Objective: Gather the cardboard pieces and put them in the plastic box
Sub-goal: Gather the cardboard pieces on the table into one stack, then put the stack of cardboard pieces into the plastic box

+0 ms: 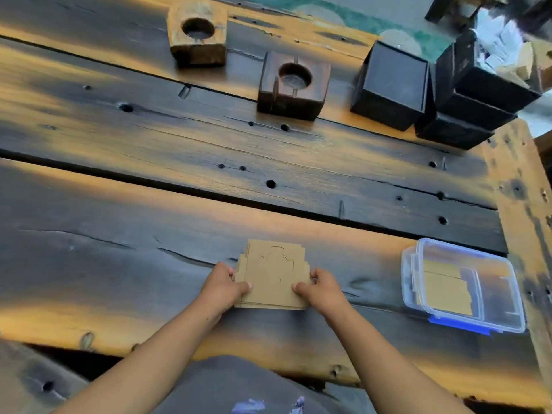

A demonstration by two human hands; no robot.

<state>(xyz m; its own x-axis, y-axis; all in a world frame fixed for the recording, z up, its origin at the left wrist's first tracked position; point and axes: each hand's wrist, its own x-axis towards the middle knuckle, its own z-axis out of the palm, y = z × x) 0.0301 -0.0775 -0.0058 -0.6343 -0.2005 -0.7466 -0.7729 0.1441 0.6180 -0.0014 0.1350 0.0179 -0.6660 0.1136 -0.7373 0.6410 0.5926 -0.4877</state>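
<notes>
A stack of tan cardboard pieces (270,273) with stepped edges lies on the dark wooden table near its front edge. My left hand (222,286) grips the stack's left side, thumb on top. My right hand (321,286) grips its right side the same way. To the right stands the clear plastic box (507,294), open, with a blue clip at its near edge. Some cardboard pieces (445,291) lie flat inside it.
Two wooden blocks with round holes (197,34) (294,85) stand at the back of the table. Several black boxes (391,85) are stacked at the back right. The table's right edge (525,204) runs close to the plastic box.
</notes>
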